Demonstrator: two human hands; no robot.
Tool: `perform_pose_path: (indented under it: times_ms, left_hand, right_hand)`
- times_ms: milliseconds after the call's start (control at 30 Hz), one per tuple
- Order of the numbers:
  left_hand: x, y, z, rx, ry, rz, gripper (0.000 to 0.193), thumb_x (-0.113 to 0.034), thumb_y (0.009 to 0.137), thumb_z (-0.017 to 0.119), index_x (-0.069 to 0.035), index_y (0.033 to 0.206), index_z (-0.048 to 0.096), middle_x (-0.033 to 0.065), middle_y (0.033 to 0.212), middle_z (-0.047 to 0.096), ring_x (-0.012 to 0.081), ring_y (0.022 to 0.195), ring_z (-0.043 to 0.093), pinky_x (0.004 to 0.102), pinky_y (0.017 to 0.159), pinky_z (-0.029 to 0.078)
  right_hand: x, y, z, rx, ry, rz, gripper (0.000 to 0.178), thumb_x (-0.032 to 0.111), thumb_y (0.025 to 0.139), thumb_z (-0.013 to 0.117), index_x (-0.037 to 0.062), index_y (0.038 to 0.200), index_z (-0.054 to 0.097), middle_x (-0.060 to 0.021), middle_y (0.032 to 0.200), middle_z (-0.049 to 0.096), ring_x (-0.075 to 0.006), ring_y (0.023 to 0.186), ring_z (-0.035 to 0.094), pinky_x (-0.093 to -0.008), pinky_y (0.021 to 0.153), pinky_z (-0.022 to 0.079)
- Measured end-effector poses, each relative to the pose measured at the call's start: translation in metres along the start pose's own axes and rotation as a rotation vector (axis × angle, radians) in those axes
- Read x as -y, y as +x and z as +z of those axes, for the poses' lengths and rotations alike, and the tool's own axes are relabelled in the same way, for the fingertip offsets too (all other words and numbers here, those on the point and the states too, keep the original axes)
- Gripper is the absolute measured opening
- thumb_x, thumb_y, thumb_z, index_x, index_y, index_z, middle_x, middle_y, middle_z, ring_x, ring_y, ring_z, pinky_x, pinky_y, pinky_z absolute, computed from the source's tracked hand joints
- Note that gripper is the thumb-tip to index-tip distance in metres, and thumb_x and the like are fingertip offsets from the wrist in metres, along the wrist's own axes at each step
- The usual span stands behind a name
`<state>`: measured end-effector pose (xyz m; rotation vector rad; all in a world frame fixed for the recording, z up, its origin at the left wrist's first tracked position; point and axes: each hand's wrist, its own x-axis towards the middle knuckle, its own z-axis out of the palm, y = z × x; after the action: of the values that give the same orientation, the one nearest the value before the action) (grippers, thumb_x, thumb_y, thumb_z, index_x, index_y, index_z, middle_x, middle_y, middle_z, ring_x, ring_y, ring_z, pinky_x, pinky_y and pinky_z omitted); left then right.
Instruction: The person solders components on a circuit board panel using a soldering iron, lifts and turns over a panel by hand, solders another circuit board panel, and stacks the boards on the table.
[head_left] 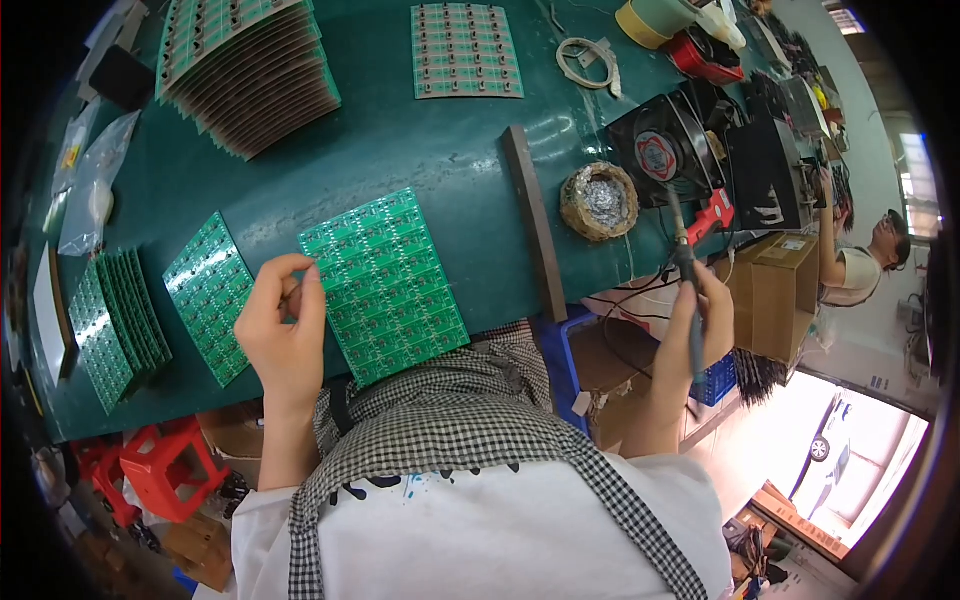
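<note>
A green circuit board panel (385, 285) lies in front of me, its near corner reaching my apron. My left hand (285, 320) is closed, thumb and forefinger pinched at the panel's left edge. Whatever sits in that pinch is too small to make out. Off to the right, my right hand (708, 320) grips a soldering iron (693, 335) by its handle, its tip pointing away from me beside a black fan box (655, 150). Another green panel (212, 295) lies left of my left hand.
Stacked panels (255, 85) stand at the far left, more green ones (120, 325) nearer. One panel (466, 50) lies far back. A dark bar (535, 225) and a round tin (599, 202) sit right of the work. Cables hang below. Another person (865, 265) is at right.
</note>
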<state>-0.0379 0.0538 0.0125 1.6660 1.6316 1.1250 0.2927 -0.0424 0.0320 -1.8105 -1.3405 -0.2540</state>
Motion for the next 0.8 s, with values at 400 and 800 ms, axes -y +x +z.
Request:
perform_pose_path:
  times_ms: [400, 800]
  left_hand:
    - [-0.001, 0.029, 0.049, 0.143, 0.149, 0.107, 0.009, -0.009, 0.078, 0.063, -0.007, 0.083, 0.056, 0.0077, 0.080, 0.062, 0.0284, 0.067, 0.061, 0.0386, 0.057, 0.045]
    - [0.006, 0.034, 0.079, 0.131, 0.262, 0.092, 0.009, -0.012, 0.080, 0.062, -0.007, 0.081, 0.055, 0.0085, 0.071, 0.063, 0.0284, 0.061, 0.062, 0.0409, 0.053, 0.046]
  right_hand:
    - [0.042, -0.010, 0.051, 0.277, 0.444, -0.089, 0.020, 0.008, 0.084, 0.058, -0.0043, 0.099, 0.064, -0.0172, 0.088, 0.066, -0.0266, 0.078, 0.064, -0.0318, 0.069, 0.050]
    - [0.076, 0.007, 0.116, 0.505, 0.583, 0.071, 0.010, -0.001, 0.082, 0.063, -0.0024, 0.091, 0.068, -0.0114, 0.076, 0.066, -0.0180, 0.065, 0.062, -0.0269, 0.061, 0.048]
